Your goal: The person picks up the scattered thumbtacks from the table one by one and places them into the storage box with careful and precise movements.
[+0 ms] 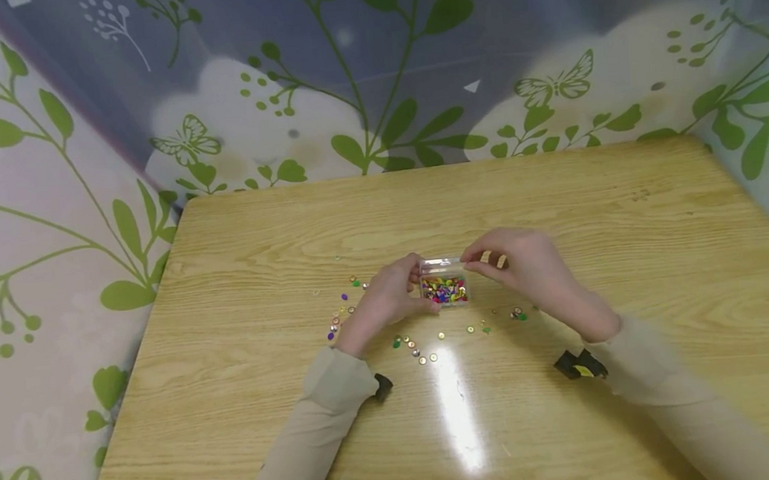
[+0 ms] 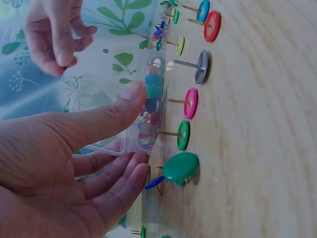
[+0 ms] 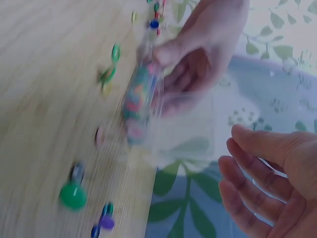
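We see, at the back, a backdrop (image 1: 372, 70) printed with green leaves and butterflies, and before it a pale wood-grain table (image 1: 257, 234) streaked with glare. The right hand (image 1: 530, 263) holds thumb and fingers narrowly parted beside a raised lid (image 1: 440, 264); whether they touch it we cannot tell. The left hand (image 1: 388, 292) grips the small clear box (image 1: 456, 305) on the table, thumb opposite fingers. Multicoloured thumbtacks (image 1: 444, 290) fill it; around it we note loose tacks (image 2: 190, 103), several point-up
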`<state>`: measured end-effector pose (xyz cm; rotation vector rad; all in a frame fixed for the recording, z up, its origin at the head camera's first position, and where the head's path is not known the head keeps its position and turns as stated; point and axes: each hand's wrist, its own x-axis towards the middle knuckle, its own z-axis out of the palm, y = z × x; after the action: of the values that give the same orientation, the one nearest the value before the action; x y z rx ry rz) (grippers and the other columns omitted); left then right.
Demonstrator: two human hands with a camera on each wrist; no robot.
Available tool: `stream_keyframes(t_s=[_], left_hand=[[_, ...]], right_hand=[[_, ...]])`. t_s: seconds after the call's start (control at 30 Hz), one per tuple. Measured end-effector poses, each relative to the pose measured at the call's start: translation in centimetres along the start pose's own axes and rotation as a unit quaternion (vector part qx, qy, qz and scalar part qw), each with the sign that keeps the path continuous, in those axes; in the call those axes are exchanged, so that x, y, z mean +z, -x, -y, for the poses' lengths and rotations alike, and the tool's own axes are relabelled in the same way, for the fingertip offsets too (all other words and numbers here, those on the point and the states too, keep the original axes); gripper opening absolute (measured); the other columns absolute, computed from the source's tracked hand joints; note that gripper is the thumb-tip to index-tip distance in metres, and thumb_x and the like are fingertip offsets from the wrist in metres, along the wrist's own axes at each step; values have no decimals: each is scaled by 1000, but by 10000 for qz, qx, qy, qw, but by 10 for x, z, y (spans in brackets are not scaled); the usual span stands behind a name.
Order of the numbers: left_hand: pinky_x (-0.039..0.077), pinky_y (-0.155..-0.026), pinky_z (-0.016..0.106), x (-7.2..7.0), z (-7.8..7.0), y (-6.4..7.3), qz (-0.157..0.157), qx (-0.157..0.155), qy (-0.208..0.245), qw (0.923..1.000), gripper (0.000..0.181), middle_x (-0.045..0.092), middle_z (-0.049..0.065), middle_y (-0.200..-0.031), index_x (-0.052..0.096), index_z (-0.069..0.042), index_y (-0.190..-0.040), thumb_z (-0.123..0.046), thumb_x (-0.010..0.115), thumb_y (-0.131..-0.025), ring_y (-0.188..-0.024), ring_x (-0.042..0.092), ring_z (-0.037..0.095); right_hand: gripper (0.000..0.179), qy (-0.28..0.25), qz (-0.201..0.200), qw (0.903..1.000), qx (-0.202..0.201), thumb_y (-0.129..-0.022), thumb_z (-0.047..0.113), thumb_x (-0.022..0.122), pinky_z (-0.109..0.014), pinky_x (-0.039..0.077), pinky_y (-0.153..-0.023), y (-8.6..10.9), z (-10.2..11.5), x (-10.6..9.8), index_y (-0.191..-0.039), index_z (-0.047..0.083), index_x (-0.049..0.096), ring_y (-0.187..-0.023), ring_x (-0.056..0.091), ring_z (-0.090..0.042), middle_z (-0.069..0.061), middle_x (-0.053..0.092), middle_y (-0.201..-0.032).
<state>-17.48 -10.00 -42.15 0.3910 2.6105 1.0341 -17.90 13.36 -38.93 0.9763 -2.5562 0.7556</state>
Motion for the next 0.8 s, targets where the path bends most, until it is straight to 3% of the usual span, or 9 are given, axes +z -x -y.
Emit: stream_keyframes(t_s=[0.27,0.53,0.8], left_hand=[[54,-93,40,-1,-1,1,-1,45,-37,10000,54,67,11,-119,60,-9,-122,-24,89,-78,-109,62,27],[54,-91,40,-1,-3,1,16,-23,-101,9999,53,66,10,-119,59,-10,-120,-25,89,-78,-107,62,27],[54,-91,39,-1,-3,2,-16,15,-39,10000,54,66,10,-117,60,-9,-121,-24,89,-78,-105,62,25]], right_hand=[[16,-8,-36,9988,-480,-79,10,86,-22,50,-53,-6,15,15,-93,12,78,-62,65,-10,0,76,-85],[19,-150,78,9993,-341,-81,7,84,-21,49,-52,-3,16,19,-99,10,78,-62,65,-10,-1,77,-87],[15,-27,-92,9996,-260,-84,8,82,-23,49,-52,0,7,5,-97,12,78,-62,65,-10,-2,77,-92]])
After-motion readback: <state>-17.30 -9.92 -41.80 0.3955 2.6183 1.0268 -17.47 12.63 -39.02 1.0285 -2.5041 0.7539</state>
